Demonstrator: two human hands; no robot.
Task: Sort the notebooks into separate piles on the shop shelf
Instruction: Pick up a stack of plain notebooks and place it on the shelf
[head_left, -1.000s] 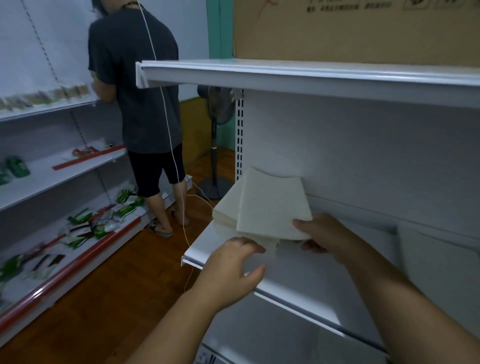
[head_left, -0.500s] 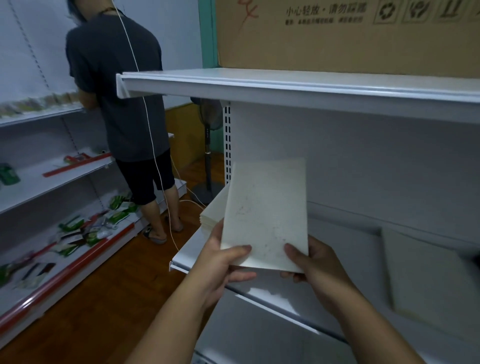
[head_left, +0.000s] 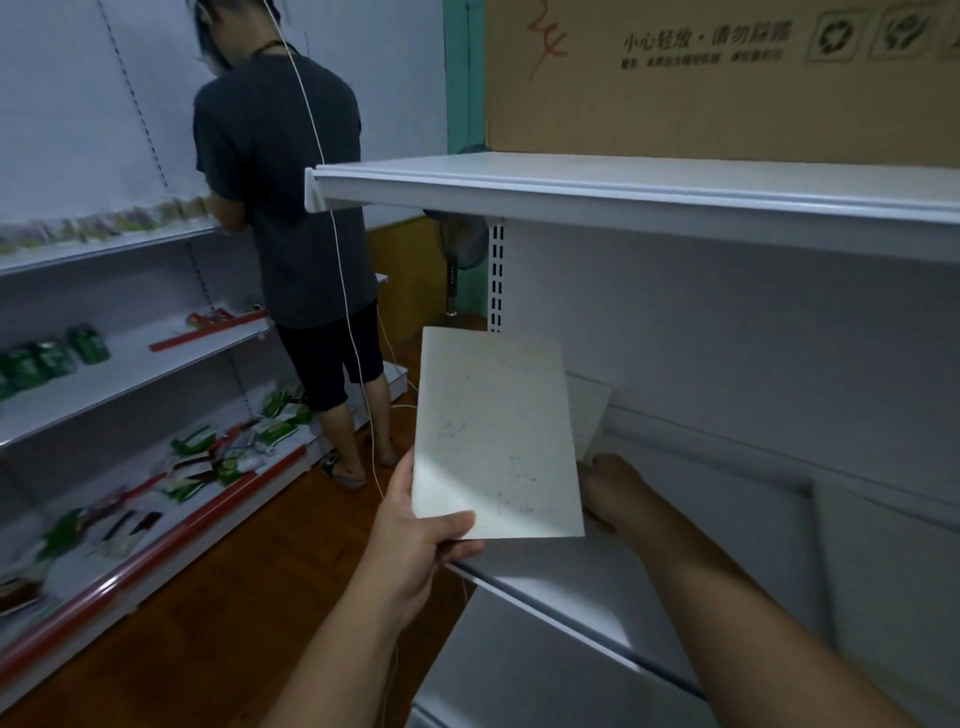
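White shop shelf (head_left: 597, 587), landmark. Notebook (head_left: 496, 441): cream cover, held upright above the shelf's front edge. Left hand (head_left: 415, 540): thumb and fingers pinching the notebook's lower left corner. Right hand (head_left: 615, 499): fingers curled on a second notebook (head_left: 592, 410) behind the first. Third notebook (head_left: 883, 571): flat on the shelf, far right.

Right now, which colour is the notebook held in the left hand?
Off-white cover with faint dark specks, head view.

One head-worn camera — looking forward and down, close over the white shelf (head_left: 597, 587).
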